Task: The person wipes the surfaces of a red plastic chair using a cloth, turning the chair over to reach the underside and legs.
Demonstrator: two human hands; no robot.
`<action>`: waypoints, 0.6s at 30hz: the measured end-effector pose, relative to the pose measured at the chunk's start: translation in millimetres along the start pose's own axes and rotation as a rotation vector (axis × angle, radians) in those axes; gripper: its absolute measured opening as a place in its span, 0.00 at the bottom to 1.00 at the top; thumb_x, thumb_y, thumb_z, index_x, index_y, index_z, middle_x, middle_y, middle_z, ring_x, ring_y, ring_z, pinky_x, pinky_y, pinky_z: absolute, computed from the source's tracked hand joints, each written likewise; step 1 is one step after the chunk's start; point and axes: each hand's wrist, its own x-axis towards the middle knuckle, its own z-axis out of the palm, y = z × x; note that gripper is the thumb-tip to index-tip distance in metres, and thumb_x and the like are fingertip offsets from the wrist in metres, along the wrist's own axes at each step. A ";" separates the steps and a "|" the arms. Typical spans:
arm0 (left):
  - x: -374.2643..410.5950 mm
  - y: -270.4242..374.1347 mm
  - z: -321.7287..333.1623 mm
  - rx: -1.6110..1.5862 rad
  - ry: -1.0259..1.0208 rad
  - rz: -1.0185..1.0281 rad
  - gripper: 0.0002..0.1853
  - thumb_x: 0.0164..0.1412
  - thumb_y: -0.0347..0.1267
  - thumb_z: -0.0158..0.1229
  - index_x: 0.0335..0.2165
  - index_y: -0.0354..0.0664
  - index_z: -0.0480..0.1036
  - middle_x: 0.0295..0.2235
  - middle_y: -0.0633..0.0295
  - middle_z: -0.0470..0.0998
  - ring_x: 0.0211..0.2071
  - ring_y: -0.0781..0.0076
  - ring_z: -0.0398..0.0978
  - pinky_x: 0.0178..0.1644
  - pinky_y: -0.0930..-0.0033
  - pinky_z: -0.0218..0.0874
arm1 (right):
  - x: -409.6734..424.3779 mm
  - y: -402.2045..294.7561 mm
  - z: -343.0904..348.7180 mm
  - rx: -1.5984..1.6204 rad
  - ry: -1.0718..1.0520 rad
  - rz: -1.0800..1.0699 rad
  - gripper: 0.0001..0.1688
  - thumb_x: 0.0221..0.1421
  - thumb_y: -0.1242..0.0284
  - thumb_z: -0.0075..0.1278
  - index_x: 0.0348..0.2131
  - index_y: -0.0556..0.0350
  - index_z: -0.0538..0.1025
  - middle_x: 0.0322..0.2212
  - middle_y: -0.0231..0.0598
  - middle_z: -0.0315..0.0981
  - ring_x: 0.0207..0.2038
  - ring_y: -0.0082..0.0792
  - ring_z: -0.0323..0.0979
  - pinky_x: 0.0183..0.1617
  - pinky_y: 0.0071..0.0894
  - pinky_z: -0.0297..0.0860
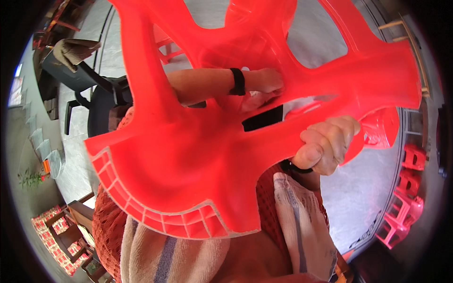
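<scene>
A large red plastic stool (198, 141), tipped so its legs and hollow ribbed foot face me, fills the middle of the view. On the right, my right hand (327, 145) grips the edge of one of its bars, fingers curled round the plastic. My left hand (265, 83), with a black band at the wrist, reaches through an opening between the legs and is inside the stool. A crumpled pale cloth (254, 100) shows under that hand, partly hidden by the red plastic. A striped towel (290, 212) hangs from my shoulders.
A black chair (102, 113) with a brown cloth (74, 51) on its back stands at the left. Several red stools (403, 208) line the right wall. Another red plastic piece (380, 131) shows behind the held stool. A wooden chair (67, 230) with a patterned cover is at lower left.
</scene>
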 end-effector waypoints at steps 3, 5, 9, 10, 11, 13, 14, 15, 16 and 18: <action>-5.2 7.0 -41.4 0.134 -0.264 -0.289 0.01 0.40 0.31 0.59 0.17 0.48 0.75 0.20 0.56 0.75 0.26 0.54 0.73 0.29 0.56 0.61 | 0.3 2.9 1.5 -0.003 0.029 -0.020 0.14 0.45 0.69 0.44 0.10 0.47 0.66 0.10 0.25 0.59 0.18 0.25 0.55 0.24 0.26 0.47; -36.2 27.0 -91.6 0.295 0.061 -0.234 0.03 0.38 0.31 0.60 0.19 0.46 0.74 0.20 0.58 0.75 0.25 0.54 0.74 0.27 0.56 0.62 | 3.1 6.2 8.3 -0.016 0.082 -0.019 0.16 0.46 0.70 0.43 0.09 0.46 0.64 0.08 0.24 0.56 0.15 0.24 0.52 0.22 0.25 0.46; -44.6 67.0 -173.9 0.733 -0.260 -0.953 0.05 0.43 0.31 0.60 0.24 0.44 0.74 0.28 0.60 0.76 0.31 0.58 0.74 0.34 0.60 0.68 | 6.8 17.6 16.4 -0.054 0.115 -0.061 0.19 0.47 0.71 0.42 0.07 0.46 0.62 0.06 0.24 0.53 0.12 0.23 0.48 0.21 0.24 0.44; -80.1 56.5 -177.5 0.946 -0.107 -1.000 0.08 0.45 0.32 0.61 0.28 0.45 0.75 0.31 0.59 0.76 0.34 0.61 0.74 0.36 0.62 0.68 | 7.8 18.8 13.9 0.021 0.143 -0.065 0.19 0.47 0.72 0.42 0.07 0.46 0.62 0.06 0.24 0.53 0.12 0.23 0.48 0.21 0.24 0.44; -113.1 33.3 -170.3 1.116 0.066 -0.990 0.10 0.46 0.33 0.62 0.32 0.47 0.76 0.34 0.59 0.76 0.37 0.64 0.73 0.37 0.65 0.69 | 8.3 19.2 14.8 0.059 0.116 -0.079 0.19 0.47 0.72 0.42 0.07 0.46 0.62 0.06 0.24 0.53 0.12 0.23 0.48 0.21 0.24 0.44; -125.2 42.9 -175.5 1.167 0.202 -1.022 0.09 0.48 0.33 0.60 0.32 0.46 0.76 0.36 0.60 0.75 0.37 0.64 0.72 0.35 0.65 0.69 | 8.1 17.3 13.5 0.031 0.097 -0.051 0.19 0.48 0.71 0.43 0.08 0.46 0.62 0.06 0.24 0.54 0.13 0.24 0.49 0.21 0.24 0.44; -125.1 44.7 -177.8 1.199 0.273 -1.037 0.09 0.49 0.34 0.60 0.32 0.46 0.76 0.36 0.60 0.75 0.38 0.64 0.72 0.35 0.65 0.69 | 6.7 15.5 13.1 0.010 0.102 -0.053 0.19 0.48 0.71 0.43 0.08 0.46 0.62 0.07 0.24 0.54 0.13 0.24 0.49 0.21 0.24 0.45; -127.8 42.4 -169.7 1.231 0.225 -1.085 0.09 0.50 0.34 0.59 0.33 0.47 0.76 0.36 0.61 0.75 0.37 0.63 0.72 0.34 0.65 0.69 | 5.3 13.0 12.4 0.001 0.106 -0.056 0.19 0.48 0.71 0.43 0.08 0.46 0.62 0.07 0.24 0.54 0.13 0.24 0.50 0.21 0.24 0.45; -132.0 34.3 -156.1 1.261 0.172 -1.131 0.09 0.50 0.34 0.59 0.33 0.48 0.76 0.35 0.62 0.75 0.37 0.63 0.72 0.32 0.64 0.69 | 3.8 11.0 10.6 0.005 0.091 -0.050 0.19 0.48 0.70 0.43 0.08 0.46 0.63 0.07 0.24 0.55 0.14 0.24 0.50 0.21 0.24 0.45; -164.9 1.9 -121.4 1.211 0.025 -1.003 0.10 0.50 0.35 0.59 0.35 0.50 0.76 0.35 0.64 0.74 0.37 0.61 0.71 0.27 0.63 0.67 | 1.6 8.3 7.2 0.010 0.075 -0.040 0.18 0.48 0.70 0.43 0.08 0.46 0.63 0.08 0.24 0.56 0.15 0.24 0.51 0.22 0.25 0.46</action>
